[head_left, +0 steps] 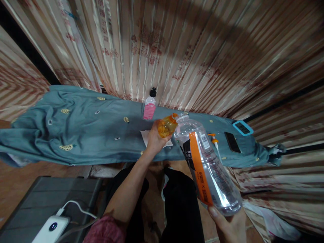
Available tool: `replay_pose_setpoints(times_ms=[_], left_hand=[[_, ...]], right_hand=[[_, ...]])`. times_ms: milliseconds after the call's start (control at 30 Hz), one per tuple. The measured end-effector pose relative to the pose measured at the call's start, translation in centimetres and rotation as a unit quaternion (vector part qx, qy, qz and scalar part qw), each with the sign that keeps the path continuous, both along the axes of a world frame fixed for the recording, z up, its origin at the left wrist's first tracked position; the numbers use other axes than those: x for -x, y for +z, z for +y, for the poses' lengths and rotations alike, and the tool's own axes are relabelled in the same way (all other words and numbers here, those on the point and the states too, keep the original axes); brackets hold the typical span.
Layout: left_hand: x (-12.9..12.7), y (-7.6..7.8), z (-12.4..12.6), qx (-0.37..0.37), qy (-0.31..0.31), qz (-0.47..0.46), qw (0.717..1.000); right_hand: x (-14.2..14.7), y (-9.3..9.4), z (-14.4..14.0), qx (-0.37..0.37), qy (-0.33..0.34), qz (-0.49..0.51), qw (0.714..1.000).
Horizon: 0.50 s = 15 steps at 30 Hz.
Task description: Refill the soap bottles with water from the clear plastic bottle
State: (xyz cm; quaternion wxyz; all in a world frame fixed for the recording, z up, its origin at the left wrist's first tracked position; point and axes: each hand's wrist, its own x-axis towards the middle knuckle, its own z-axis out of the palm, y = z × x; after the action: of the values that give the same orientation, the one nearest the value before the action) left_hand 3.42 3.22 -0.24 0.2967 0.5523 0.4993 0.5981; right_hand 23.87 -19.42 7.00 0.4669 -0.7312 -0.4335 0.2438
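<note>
Step in hand: you are pouring, or lining up to pour, between two bottles; the mouth of the small orange bottle (167, 126) meets the neck of the large clear bottle (207, 165), which seems to have no cap on.
Left hand: your left hand (155, 140) is clamped round the small orange bottle, tipped on its side toward 3 o'clock.
Right hand: your right hand (229, 226) is closed under the base of the large clear bottle, which slants with its neck toward 11 o'clock.
Where they are: both bottles hang in the air above your lap, just in front of the worktop (83, 135) and its blue-grey cloth.
Next move calls for: keeping the two mouths matched and both grips steady, since neither bottle rests on anything.
Around: a pink-labelled bottle (149, 106) stands at 12 o'clock; a small pump piece (214, 139) and a dark phone (232, 142) lie at 3 o'clock.
In the way: nothing lies between the bottles; a spill would land on the white paper (146, 136) or your dark trousers (181, 202).
</note>
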Motion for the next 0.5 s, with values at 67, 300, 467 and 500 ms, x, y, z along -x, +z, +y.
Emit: replay_pose_setpoints(times_ms=[67, 300, 467, 500], left_hand=[[0.0, 0.0, 0.0, 0.0, 0.001, -0.003, 1.0], [0.1, 0.3, -0.1, 0.006, -0.004, -0.005, 1.0], [0.1, 0.0, 0.0, 0.007, -0.009, -0.009, 1.0], [0.1, -0.1, 0.0, 0.006, -0.008, -0.01, 1.0]], right_hand=[[0.0, 0.1, 0.1, 0.007, -0.007, 0.008, 1.0], [1.2, 0.3, 0.0, -0.012, -0.006, -0.032, 0.999], [0.9, 0.1, -0.1, -0.015, 0.003, -0.044, 0.999], [0.9, 0.1, -0.1, -0.017, 0.004, -0.045, 0.999]])
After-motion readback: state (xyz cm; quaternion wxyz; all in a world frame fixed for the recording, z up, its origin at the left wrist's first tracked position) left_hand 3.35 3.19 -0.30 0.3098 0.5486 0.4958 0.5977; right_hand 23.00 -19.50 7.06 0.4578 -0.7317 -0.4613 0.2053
